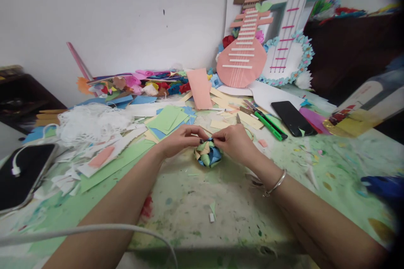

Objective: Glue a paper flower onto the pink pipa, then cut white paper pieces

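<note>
A small woven paper ball (208, 154) of blue, green and tan strips rests on the paint-stained table (202, 206) in the middle of the head view. My left hand (181, 139) pinches its top from the left with fingers closed. From the right, my right hand (232, 141) pinches the same top edge, a silver bangle on its wrist. Both sets of fingertips meet over the ball.
Green, blue and pink paper sheets (167, 119) and scraps lie behind and left. A phone with a white cable (22, 172) sits far left, a black phone (292, 117) and green pens (268, 125) right. Paper instrument models (244, 50) lean on the wall.
</note>
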`<action>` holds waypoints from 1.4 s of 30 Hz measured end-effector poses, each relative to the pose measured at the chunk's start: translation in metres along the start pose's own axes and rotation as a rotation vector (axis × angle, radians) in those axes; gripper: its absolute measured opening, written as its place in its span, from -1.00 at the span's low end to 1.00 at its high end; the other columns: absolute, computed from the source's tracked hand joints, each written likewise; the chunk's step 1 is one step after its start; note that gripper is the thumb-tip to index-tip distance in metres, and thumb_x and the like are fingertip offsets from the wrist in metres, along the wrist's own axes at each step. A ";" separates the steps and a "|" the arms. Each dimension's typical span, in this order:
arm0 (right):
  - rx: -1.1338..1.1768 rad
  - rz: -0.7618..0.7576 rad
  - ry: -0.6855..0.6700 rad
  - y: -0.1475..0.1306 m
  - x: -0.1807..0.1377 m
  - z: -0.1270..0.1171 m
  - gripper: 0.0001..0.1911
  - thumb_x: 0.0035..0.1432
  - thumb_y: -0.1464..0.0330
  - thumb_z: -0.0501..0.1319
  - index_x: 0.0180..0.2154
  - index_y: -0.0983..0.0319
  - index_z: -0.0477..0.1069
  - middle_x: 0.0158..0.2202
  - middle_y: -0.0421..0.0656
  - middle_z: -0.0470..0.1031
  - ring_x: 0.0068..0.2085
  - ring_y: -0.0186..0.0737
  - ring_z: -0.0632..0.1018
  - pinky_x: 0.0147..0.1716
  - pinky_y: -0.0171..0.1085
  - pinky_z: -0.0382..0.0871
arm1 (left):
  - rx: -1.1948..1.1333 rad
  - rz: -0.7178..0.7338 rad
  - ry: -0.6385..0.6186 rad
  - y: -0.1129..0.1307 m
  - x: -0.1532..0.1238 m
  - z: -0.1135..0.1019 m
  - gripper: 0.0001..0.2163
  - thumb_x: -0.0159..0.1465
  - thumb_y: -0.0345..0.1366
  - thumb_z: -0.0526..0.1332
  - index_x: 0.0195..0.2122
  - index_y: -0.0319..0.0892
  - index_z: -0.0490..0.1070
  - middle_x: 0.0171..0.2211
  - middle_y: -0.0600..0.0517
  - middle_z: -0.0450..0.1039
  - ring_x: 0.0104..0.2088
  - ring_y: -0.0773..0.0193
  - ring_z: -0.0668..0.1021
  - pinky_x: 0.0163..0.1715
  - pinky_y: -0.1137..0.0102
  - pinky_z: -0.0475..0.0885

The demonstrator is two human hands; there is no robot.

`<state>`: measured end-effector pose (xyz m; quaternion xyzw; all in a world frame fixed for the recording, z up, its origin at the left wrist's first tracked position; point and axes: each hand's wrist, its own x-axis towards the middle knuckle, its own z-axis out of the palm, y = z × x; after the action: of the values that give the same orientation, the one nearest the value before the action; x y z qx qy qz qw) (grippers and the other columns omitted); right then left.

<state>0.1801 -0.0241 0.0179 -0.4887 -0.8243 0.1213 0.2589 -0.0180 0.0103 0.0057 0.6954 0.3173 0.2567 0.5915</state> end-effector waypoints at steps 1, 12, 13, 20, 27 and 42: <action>-0.016 0.009 0.012 0.000 0.000 0.000 -0.73 -0.03 0.52 0.09 -0.67 0.30 0.43 -0.73 -0.26 0.26 -0.59 -0.43 0.08 -0.54 -0.32 -0.07 | 0.025 0.005 -0.026 0.002 -0.001 0.002 -0.73 0.04 -0.27 0.34 -0.24 -0.20 0.40 -0.23 -0.03 0.43 -0.23 0.23 0.50 -0.33 0.41 0.40; 0.091 0.124 0.145 0.005 0.001 -0.003 -0.80 -0.07 0.50 0.16 -0.49 0.27 0.58 -0.59 -0.18 0.51 -0.56 -0.39 0.35 -0.50 -0.36 0.08 | 0.639 0.213 0.143 0.006 0.002 0.031 -0.63 0.05 -0.23 0.28 -0.12 -0.14 0.25 -0.31 0.09 0.33 -0.38 0.34 0.37 -0.36 0.45 0.27; 0.078 0.132 0.144 0.005 0.001 -0.004 -0.80 -0.06 0.50 0.16 -0.49 0.27 0.58 -0.59 -0.18 0.52 -0.55 -0.38 0.36 -0.49 -0.36 0.09 | 0.691 0.231 0.162 0.006 0.003 0.032 -0.64 0.05 -0.23 0.28 -0.14 -0.15 0.27 -0.33 0.09 0.32 -0.38 0.34 0.35 -0.36 0.45 0.25; -0.113 0.039 0.122 0.005 0.001 0.001 -0.73 0.03 0.49 0.08 -0.47 0.31 0.57 -0.57 -0.10 0.52 -0.57 -0.37 0.32 -0.49 -0.33 0.05 | 0.672 0.218 0.234 0.002 0.006 0.030 -0.70 0.06 -0.22 0.29 -0.21 -0.17 0.30 -0.33 0.07 0.38 -0.35 0.29 0.38 -0.34 0.43 0.25; -0.015 -0.056 0.051 0.006 0.000 0.000 -0.75 0.02 0.47 0.06 -0.54 0.29 0.50 -0.66 -0.22 0.38 -0.61 -0.42 0.19 -0.54 -0.33 -0.04 | 0.496 0.204 0.240 -0.014 0.010 0.020 -0.70 0.07 -0.25 0.29 -0.18 -0.17 0.32 -0.23 0.03 0.43 -0.24 0.24 0.45 -0.28 0.43 0.32; 0.159 0.106 0.218 0.015 0.005 0.004 -0.75 0.15 0.39 0.07 -0.30 0.24 0.53 -0.40 -0.15 0.58 -0.37 -0.25 0.53 -0.37 -0.33 0.29 | 0.183 0.140 0.398 -0.019 0.015 0.023 -0.66 0.11 -0.24 0.26 -0.14 -0.14 0.19 -0.22 0.02 0.36 -0.28 0.31 0.47 -0.31 0.43 0.36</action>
<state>0.1871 -0.0122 0.0090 -0.5196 -0.7522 0.1457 0.3781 0.0062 0.0084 -0.0170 0.7021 0.4006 0.3996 0.4323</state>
